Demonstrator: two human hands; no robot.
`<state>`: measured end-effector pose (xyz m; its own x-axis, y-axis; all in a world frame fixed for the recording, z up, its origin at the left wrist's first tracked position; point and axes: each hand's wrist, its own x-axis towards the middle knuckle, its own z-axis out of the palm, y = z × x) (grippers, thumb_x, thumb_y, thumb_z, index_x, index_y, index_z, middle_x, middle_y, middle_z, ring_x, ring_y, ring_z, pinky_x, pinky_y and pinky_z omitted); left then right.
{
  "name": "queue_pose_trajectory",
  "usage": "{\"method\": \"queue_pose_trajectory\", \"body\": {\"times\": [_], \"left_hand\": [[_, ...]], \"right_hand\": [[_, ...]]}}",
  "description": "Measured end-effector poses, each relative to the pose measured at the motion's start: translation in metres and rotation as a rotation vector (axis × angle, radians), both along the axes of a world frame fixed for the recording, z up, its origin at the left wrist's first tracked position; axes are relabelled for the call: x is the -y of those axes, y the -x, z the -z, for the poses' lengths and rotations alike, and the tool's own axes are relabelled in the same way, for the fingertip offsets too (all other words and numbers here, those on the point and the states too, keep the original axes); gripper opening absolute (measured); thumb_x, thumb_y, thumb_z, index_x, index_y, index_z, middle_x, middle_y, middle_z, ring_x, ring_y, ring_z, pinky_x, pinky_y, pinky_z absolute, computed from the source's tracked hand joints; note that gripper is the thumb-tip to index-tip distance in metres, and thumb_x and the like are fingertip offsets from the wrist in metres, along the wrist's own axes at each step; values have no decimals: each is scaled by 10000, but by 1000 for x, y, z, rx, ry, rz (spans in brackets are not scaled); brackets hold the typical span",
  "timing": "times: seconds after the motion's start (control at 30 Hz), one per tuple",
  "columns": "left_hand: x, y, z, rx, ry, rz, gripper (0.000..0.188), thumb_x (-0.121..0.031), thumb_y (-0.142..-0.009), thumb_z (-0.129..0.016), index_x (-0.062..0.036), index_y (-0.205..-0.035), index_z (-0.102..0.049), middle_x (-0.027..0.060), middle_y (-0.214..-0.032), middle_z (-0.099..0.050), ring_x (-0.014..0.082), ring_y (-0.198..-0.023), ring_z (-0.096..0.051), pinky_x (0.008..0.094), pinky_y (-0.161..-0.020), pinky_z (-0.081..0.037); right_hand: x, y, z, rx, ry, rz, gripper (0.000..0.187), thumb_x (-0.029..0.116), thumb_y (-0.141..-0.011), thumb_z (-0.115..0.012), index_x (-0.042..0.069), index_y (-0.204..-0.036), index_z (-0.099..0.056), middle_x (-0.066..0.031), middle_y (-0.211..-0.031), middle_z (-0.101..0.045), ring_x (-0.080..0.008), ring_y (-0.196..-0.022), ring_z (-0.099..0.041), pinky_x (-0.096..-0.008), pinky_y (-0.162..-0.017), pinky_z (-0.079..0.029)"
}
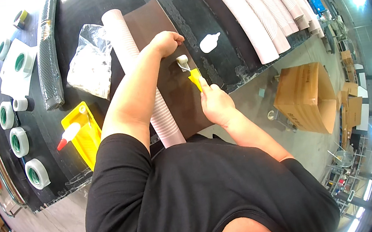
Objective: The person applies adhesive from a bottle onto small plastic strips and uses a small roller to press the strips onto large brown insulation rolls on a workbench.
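My right hand [217, 105] grips the yellow handle of a small paint roller [194, 78]. Its white roller head rests over the right edge of a brown sheet [177, 89] on the black table. Reaching across the sheet, my left hand [167, 42] has its fingers curled closed at that same edge, farther from me. A pale pink striped roll [120, 40] lies lengthwise along the sheet's left side, partly hidden under my left forearm. To the right of the sheet lies a white squeeze bottle [209, 43].
Left of me, a yellow paint tray [84, 143] holds a red-tipped bottle [69, 135]. Beyond are a clear plastic bag [89, 63], a dark wrapped roll [50, 54] and several green-cored tape rolls [37, 174]. Several pink rolls [248, 18] lie far right; a cardboard box [298, 94] stands on the floor.
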<state>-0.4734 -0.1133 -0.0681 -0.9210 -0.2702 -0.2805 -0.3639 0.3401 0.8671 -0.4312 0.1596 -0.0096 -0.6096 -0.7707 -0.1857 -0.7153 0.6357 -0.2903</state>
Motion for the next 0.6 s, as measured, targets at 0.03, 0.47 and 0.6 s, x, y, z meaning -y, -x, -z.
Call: {"method": "queue_pose_trajectory", "body": {"times": [0.03, 0.47, 0.6], "left_hand": [[-1, -1, -1, 4, 7, 5, 414, 14, -856, -460, -70, -1171, -716, 92, -1131, -725, 199, -1083, -663, 296, -969, -485], [2, 0, 10, -42, 75, 25, 396, -6, -859, -483, -65, -1175, -713, 89, -1123, -726, 202, -1053, -670, 292, -949, -499], [-1, 0, 8, -20, 63, 9, 415, 4, -855, -476, -81, -1187, -711, 87, -1134, -723, 210, -1059, -669, 297, -951, -499]], "right_hand": [[1, -2, -2, -19, -34, 3, 495, 173, -968, -521, 40, -1439, -444, -190, -901, -586, -379, -770, -615, -473, -688, -504], [-4, -9, -29, 87, -162, 17, 514, 190, -972, -493, 41, -1454, -399, -213, -940, -607, -393, -791, -631, -490, -713, -515], [18, 1, -19, 56, -169, 53, 505, 199, -972, -490, 53, -1448, -405, -219, -943, -613, -397, -818, -642, -491, -727, -521]]}}
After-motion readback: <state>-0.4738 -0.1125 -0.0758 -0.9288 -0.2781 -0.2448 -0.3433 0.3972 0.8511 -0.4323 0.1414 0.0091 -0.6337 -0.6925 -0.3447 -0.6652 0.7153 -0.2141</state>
